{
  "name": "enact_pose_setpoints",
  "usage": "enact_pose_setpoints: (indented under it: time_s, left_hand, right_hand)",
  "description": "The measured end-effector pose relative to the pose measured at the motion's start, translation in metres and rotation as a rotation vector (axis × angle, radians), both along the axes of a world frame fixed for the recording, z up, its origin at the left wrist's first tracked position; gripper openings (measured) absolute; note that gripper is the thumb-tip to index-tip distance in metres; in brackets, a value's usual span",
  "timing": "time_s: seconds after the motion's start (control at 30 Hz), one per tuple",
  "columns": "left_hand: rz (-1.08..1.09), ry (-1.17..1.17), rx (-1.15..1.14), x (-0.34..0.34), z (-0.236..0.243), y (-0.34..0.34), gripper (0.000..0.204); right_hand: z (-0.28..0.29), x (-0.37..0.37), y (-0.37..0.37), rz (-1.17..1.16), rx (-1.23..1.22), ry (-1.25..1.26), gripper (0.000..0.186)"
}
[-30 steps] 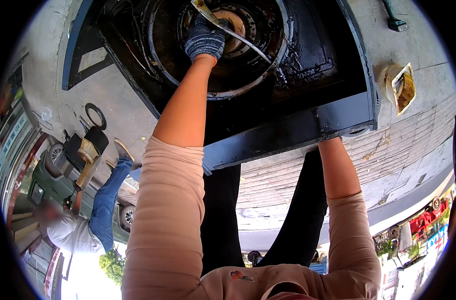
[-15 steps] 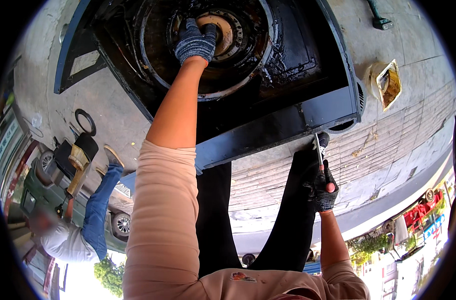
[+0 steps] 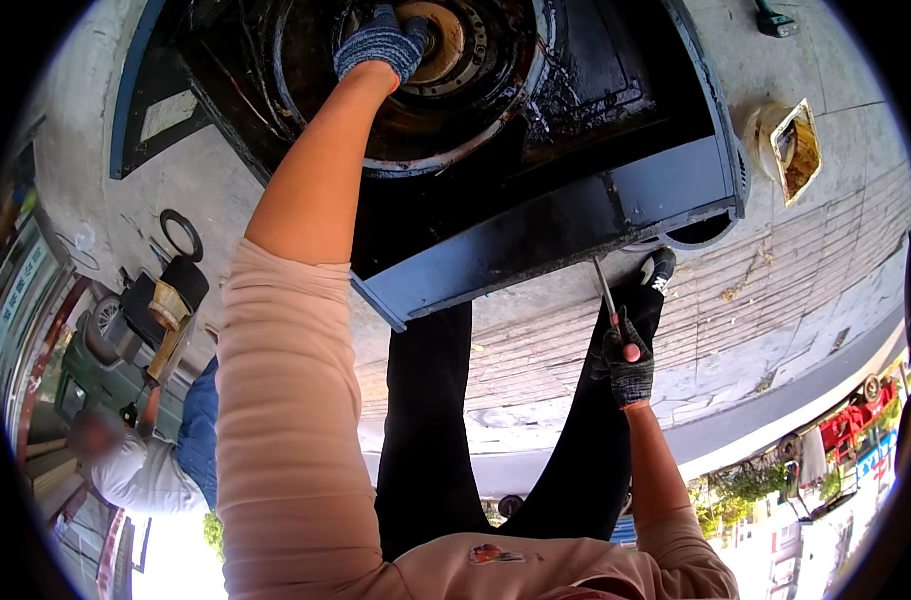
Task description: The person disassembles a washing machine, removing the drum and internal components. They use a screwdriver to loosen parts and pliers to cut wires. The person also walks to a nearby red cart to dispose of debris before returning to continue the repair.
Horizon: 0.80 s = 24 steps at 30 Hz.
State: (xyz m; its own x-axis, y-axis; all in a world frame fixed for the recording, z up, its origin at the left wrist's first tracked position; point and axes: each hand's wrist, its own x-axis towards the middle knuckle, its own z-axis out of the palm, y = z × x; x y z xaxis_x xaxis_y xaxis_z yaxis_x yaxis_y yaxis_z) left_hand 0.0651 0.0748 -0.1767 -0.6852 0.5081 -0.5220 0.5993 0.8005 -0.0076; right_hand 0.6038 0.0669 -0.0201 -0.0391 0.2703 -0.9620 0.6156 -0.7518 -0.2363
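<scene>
The dark blue housing occupies the upper centre of the frame, its black interior coated with a wet, glossy film. Inside it, a circular rim surrounds a tan disc at the top centre. The left hand, in a grey-blue knitted glove, is positioned beside the disc at its left; whether its grip encloses anything cannot be determined. The right hand, in a dark glove, is right of centre, its grip closed around the reddish handle of a slender metal tool. The tool points upward, its tip near the housing's lower edge. An open container, stained yellow-brown inside, is on the pavement at the upper right.
</scene>
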Motion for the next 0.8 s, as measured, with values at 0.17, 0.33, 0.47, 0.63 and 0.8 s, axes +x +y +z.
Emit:
enact_pose_setpoints:
  time_s: [0.17,0.33,0.47,0.63,0.8]
  left_hand:
    - [0.096,0.023,0.144,0.029,0.026,0.034,0.064]
    - [0.083,-0.031,0.040,0.023,0.043,0.030,0.067]
    - [0.112,-0.025,0.082,0.029,0.050,0.041,0.066]
    - [0.208,-0.203,0.001,0.019,0.063,0.033,0.065]
    - [0.180,-0.172,0.161,-0.019,0.016,-0.011,0.070]
  right_hand:
    - [-0.114,-0.007,-0.018,0.345,0.407,0.174,0.046]
    - [-0.134,-0.043,0.006,0.783,0.434,-0.021,0.076]
    - [-0.109,-0.039,0.022,0.934,0.613,-0.112,0.093]
    - [-0.006,-0.129,0.038,-0.147,0.510,0.175,0.053]
    - [0.073,-0.244,0.034,0.018,0.558,0.005,0.070]
